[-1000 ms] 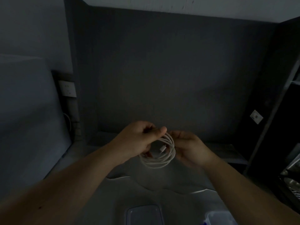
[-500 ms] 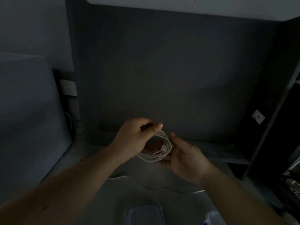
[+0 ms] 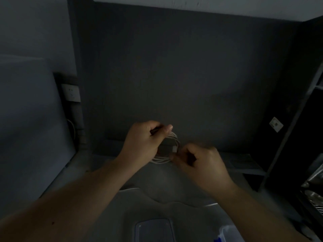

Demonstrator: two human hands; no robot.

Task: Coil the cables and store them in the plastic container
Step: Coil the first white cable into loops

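Note:
A white cable wound into a small coil hangs in the air in front of me. My left hand pinches the top of the coil between thumb and fingers. My right hand is curled at the coil's lower right side, its fingertips on the loops near the white plug end. A clear plastic container lies on the grey table at the bottom of the view, below both hands. The scene is very dim.
A second plastic box with a blue mark sits at the bottom right. A dark wall rises behind the hands, a wall socket at the left, a dark shelf rack at the right.
My right hand has turned from an open palm under the coil to a curled grip at its lower right side. The left hand has kept its pinch on the coil.

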